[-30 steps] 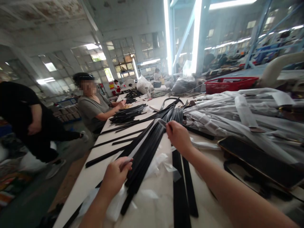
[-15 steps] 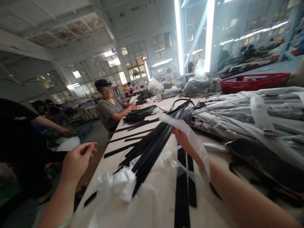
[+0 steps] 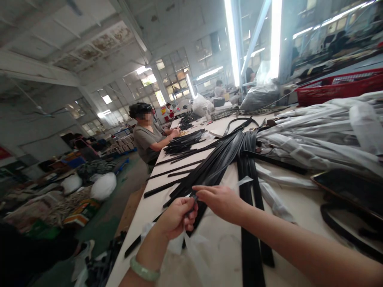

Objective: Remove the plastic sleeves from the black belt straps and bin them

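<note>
In the head view my left hand (image 3: 178, 217), a pale green bangle on its wrist, is closed in a pinch on the dark end of a black strap (image 3: 193, 196). My right hand (image 3: 223, 202) comes in from the right, its fingers pressed together at the same strap end, its thumb hidden. Thin clear plastic (image 3: 199, 255) hangs below my left hand. Under and beyond both hands a thick bundle of black straps (image 3: 206, 161) lies slantwise across the pale table (image 3: 221, 247). Two wider black strips (image 3: 251, 239) lie to the right, partly behind my right forearm.
White-wrapped straps (image 3: 323, 131) are heaped at the right, near a dark phone-like slab (image 3: 353, 191) and a red basket (image 3: 338, 85). A co-worker (image 3: 151, 137) sits at the table's far left side. White sacks (image 3: 103, 187) lie on the floor at left.
My hands, apart before, have come together over the strap bundle. The plastic sleeve on my right hand has gone from there. The view has swung left, and the dark-clothed person at left has moved mostly out of view.
</note>
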A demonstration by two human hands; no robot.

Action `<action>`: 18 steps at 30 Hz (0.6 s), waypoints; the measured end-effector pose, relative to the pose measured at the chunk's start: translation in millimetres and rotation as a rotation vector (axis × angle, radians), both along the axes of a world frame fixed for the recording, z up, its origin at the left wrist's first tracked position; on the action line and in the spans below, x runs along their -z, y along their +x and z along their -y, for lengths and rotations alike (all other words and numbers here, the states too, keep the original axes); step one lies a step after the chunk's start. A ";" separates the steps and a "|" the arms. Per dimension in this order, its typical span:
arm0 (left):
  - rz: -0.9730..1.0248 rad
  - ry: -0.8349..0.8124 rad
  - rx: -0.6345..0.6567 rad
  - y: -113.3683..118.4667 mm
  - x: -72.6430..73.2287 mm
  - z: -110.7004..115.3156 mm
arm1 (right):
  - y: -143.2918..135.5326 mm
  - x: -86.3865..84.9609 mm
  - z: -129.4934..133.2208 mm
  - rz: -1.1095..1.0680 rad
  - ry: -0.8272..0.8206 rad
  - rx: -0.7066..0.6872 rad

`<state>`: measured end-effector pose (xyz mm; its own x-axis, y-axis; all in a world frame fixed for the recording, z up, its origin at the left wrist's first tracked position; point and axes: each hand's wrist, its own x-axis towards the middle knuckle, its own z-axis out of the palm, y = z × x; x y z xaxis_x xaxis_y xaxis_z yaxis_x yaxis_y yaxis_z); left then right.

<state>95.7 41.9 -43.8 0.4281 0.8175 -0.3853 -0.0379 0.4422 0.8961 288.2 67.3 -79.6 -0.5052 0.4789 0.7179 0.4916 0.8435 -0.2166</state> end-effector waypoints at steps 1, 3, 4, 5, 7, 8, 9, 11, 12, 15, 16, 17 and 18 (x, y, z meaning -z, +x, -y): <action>0.034 0.010 -0.022 -1.7 1.9 -6.6 | 1.1 0.6 -4.9 -0.155 -0.069 0.062; 0.067 0.038 -0.047 -4.9 4.5 -14.5 | 2.7 0.7 -14.6 -0.462 -0.316 0.210; 0.070 0.056 -0.049 -6.2 5.6 -15.3 | 3.5 0.4 -19.3 -0.577 -0.524 0.237; 0.068 0.071 -0.042 -7.0 6.7 -14.3 | 4.4 0.1 -23.8 -0.664 -0.780 0.208; 0.052 0.072 0.007 -7.5 8.7 -8.2 | 6.8 -0.2 -32.2 -0.797 -1.268 -0.016; 0.045 0.050 0.046 -7.2 9.7 -4.5 | 8.4 -0.2 -35.8 -0.882 -1.400 -0.143; 0.043 0.013 0.086 -6.4 10.8 -1.1 | 10.1 -0.3 -39.0 -0.981 -1.440 -0.228; 0.064 -0.068 0.130 -4.3 13.5 3.2 | 14.1 -1.4 -43.2 -1.144 -1.359 -0.261; 0.081 -0.097 0.126 -3.0 15.4 3.9 | 15.9 -2.6 -44.1 -1.173 -1.301 -0.241; 0.111 -0.121 0.087 1.0 22.6 2.8 | 19.0 -8.2 -41.7 -1.053 -1.135 -0.175; 0.116 -0.117 0.083 2.4 25.0 2.4 | 18.5 -9.9 -39.3 -0.973 -1.074 -0.159; 0.122 -0.111 0.088 3.9 27.1 2.3 | 17.0 -10.9 -36.1 -0.889 -1.029 -0.145; 0.130 -0.102 0.093 5.5 28.7 2.6 | 14.5 -11.0 -32.2 -0.814 -1.011 -0.137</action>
